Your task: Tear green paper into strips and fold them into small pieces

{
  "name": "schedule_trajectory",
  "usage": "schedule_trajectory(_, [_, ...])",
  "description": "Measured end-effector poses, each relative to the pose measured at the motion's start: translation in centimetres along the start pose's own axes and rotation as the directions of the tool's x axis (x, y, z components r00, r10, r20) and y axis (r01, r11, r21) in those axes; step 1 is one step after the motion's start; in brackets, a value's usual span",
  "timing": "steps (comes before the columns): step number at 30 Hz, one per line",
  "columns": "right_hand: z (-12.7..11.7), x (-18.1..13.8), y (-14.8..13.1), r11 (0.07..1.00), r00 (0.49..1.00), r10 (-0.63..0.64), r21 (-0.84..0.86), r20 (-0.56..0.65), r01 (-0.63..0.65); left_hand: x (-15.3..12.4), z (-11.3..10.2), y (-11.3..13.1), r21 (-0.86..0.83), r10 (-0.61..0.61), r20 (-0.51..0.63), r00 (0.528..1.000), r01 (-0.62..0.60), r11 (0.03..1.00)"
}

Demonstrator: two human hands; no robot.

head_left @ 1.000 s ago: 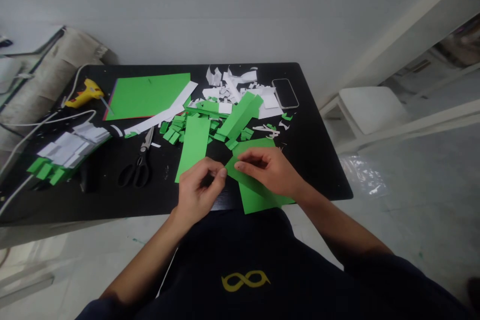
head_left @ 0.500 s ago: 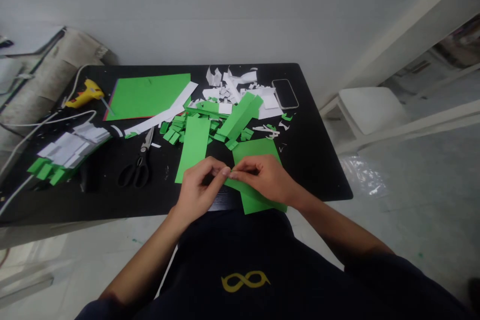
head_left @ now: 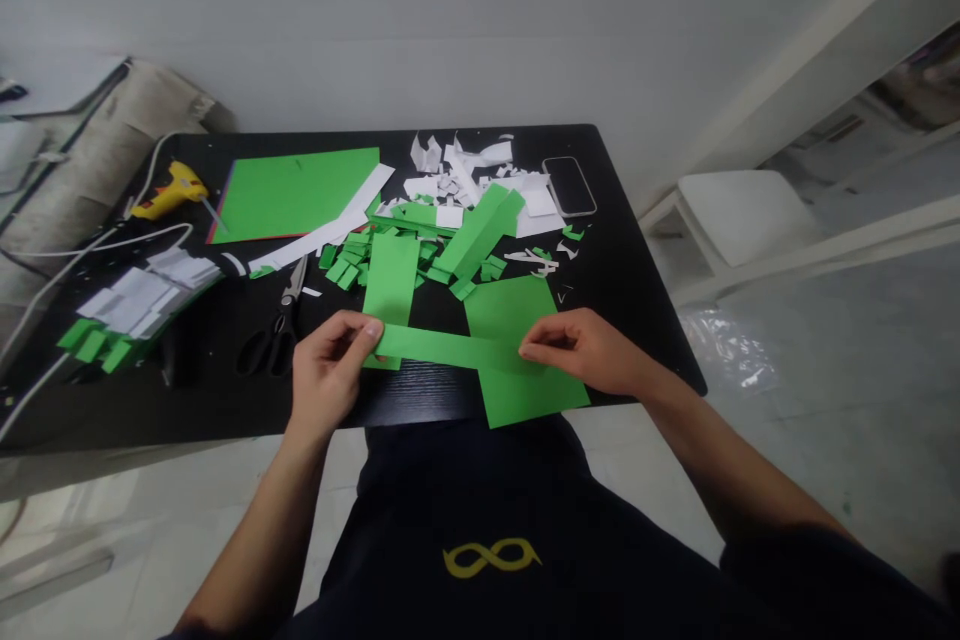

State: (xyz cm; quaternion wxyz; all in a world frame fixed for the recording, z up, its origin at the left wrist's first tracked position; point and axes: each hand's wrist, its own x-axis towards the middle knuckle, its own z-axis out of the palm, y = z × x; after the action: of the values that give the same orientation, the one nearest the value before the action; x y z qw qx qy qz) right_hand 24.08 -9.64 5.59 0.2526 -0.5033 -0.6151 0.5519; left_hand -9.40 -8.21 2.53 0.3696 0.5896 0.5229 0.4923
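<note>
currently, a green strip (head_left: 431, 346) extends between the left hand (head_left: 328, 370) and the right hand (head_left: 592, 348), above the tabletop (head_left: 630, 300). the left fingers pinch one end. the right fingers curl at the other end; their grip cannot be determined. a green sheet (head_left: 521, 400) lies partly below the strip; scissors (head_left: 282, 322) lie beside the left hand.

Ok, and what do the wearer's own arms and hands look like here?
The left hand and right hand show no gloves or watch. The forearms are bare below dark sleeves; the dark top bears a yellow looped mark.
</note>
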Motion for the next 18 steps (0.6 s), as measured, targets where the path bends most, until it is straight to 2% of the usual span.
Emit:
schedule_trajectory(2, [-0.1,0.0,0.2,1.0,1.0,0.004,-0.011,-0.004,-0.004,0.0,-0.4,-0.1,0.037,-0.005,0.049,0.999,0.003,0.999])
schedule_trajectory(4, [-0.1,0.0,0.2,0.999,1.0,0.003,-0.046,-0.011,-0.004,0.2,-0.9,0.0,0.105,0.004,0.145,0.989,-0.019,0.994])
schedule_trajectory(6, [-0.2,0.1,0.1,0.995,1.0,0.003,-0.098,0.01,-0.002,0.4,-1.2,0.4,0.189,0.031,0.272,0.962,-0.086,0.978])
schedule_trajectory(8, [-0.1,0.1,-0.2,0.988,0.998,-0.005,-0.153,0.056,0.014,0.6,-0.9,1.1,0.255,0.07,0.399,0.914,-0.185,0.949])
schedule_trajectory(11, [0.4,0.4,-0.7,0.976,0.994,-0.037,-0.208,0.102,0.058,0.6,0.7,2.3,0.278,0.124,0.574,0.809,-0.335,0.9])
schedule_trajectory(13, [0.8,0.5,-0.9,0.971,0.992,-0.052,-0.225,0.113,0.077,0.4,2.2,3.0,0.271,0.162,0.636,0.755,-0.414,0.869])
schedule_trajectory(16, [1.1,0.6,-0.9,0.967,0.991,-0.071,-0.236,0.112,0.096,0.2,4.2,3.5,0.245,0.191,0.672,0.715,-0.458,0.855])
schedule_trajectory(18, [1.1,0.5,-0.8,0.966,0.991,-0.079,-0.237,0.107,0.102,0.1,4.9,3.7,0.226,0.199,0.678,0.707,-0.459,0.859])
